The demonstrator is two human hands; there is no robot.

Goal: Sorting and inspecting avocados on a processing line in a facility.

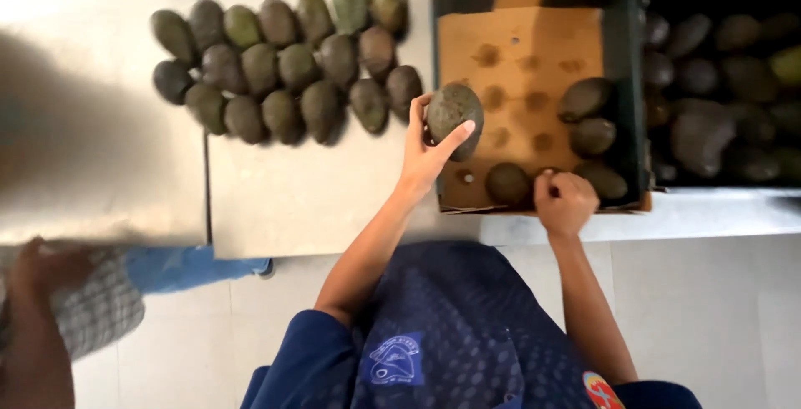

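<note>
Head view shows the left hand [427,152] clasping an avocado [455,118] — long axis tilted toward 1 o'clock — over the cardboard box's [534,42] left edge, while the right hand [566,202], curled at the near rim, touches a boxed avocado [508,182] at its 9 o'clock.

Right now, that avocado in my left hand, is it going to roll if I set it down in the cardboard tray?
The avocado in your left hand is rounded and egg-shaped, so it would probably roll on a flat surface. The cardboard tray shows shallow dimples, which likely cradle it. Its skin looks matte and pebbled, so probably not slippery.
</note>
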